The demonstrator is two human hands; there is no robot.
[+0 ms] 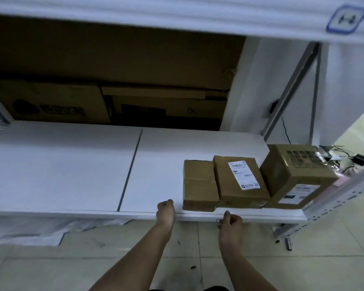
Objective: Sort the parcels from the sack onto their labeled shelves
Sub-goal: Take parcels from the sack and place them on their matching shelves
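Note:
Three brown cardboard parcels stand side by side at the right end of a white shelf (72, 164): a small plain one (199, 184), a middle one (240, 181) with a white label on top, and a larger box (296, 175) with a label on its front. My left hand (166, 208) is over the shelf's front edge, just left of the small parcel, fingers curled and holding nothing. My right hand (231, 220) hangs just below the shelf edge, in front of the parcels, fingers curled and holding nothing. The sack is out of view.
A shelf board above carries a blue-framed label (346, 18). Large cardboard boxes (51, 101) fill the back of the shelf. A perforated metal upright (334, 196) and a diagonal brace (292, 85) stand at the right. Cables and a black adapter (359, 159) lie behind.

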